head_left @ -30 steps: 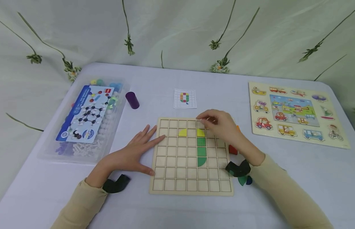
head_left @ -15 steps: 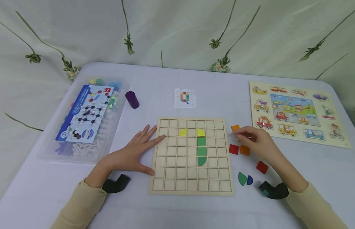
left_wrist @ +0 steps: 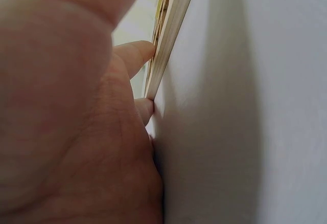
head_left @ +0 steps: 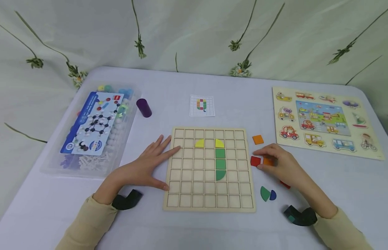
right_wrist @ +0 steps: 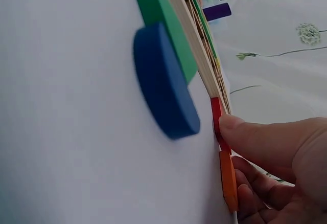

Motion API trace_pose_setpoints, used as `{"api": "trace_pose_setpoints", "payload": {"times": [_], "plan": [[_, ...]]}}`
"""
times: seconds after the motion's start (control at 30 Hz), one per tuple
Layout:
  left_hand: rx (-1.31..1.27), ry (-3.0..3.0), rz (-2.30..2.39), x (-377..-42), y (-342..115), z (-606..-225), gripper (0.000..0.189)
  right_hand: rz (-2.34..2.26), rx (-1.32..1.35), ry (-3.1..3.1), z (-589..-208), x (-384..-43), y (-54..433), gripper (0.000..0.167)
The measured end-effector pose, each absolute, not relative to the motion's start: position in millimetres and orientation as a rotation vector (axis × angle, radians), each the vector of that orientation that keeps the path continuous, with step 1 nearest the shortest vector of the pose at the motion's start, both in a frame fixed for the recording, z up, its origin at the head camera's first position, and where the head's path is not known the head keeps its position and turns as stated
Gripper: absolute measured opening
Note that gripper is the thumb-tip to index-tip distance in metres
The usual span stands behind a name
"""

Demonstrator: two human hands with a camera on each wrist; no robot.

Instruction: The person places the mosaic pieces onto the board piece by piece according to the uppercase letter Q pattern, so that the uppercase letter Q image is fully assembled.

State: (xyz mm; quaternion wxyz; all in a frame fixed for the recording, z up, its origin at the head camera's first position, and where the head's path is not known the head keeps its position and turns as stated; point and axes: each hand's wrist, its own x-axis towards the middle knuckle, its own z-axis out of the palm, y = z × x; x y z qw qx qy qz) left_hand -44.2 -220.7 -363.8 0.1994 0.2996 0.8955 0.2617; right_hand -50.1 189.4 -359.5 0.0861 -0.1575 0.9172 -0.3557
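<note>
In the head view, my left hand [head_left: 147,166] lies with spread fingers at the left edge of a wooden grid board [head_left: 186,205], fingertips and thumb touching it. My right hand [head_left: 281,165] is right of the board, thumb and index finger at opposite edges of a red square tile [head_left: 255,161]. The right wrist view shows the thumb on that red tile [right_wrist: 216,116], an orange square tile [right_wrist: 228,180] close beside it under the curled fingers. On the board are two yellow quarter-circles [head_left: 219,143], green squares [head_left: 220,164] and a green quarter-circle [head_left: 221,175].
Another orange tile [head_left: 257,139], a red tile [head_left: 285,184], a green quarter-circle [head_left: 265,193] and a blue half-circle [head_left: 273,195] lie right of the board. Behind are a pattern card [head_left: 194,111], purple cylinder [head_left: 144,108], molecule kit box [head_left: 117,166] and vehicle puzzle [head_left: 325,137].
My right hand has moved from the board's upper right, past the upper orange tile, down to the red tile. My left hand stays at the board's left edge.
</note>
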Motion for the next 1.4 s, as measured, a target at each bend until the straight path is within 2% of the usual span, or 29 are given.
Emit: {"api": "trace_pose_setpoints", "payload": {"times": [0.57,1.0,1.4], "plan": [[0.829,2.505,0.733,-44,-221,-364,0.109,-1.136,-0.474,2.735,-365,-48,185,0.026],[0.836,2.505,0.732,-44,-221,-363,0.108,-1.254,-0.397,2.766,-361,-57,184,0.01],[0.841,2.506,0.737,-44,-221,-364,0.108,-1.554,-0.518,2.533,-338,-85,134,0.013]]}}
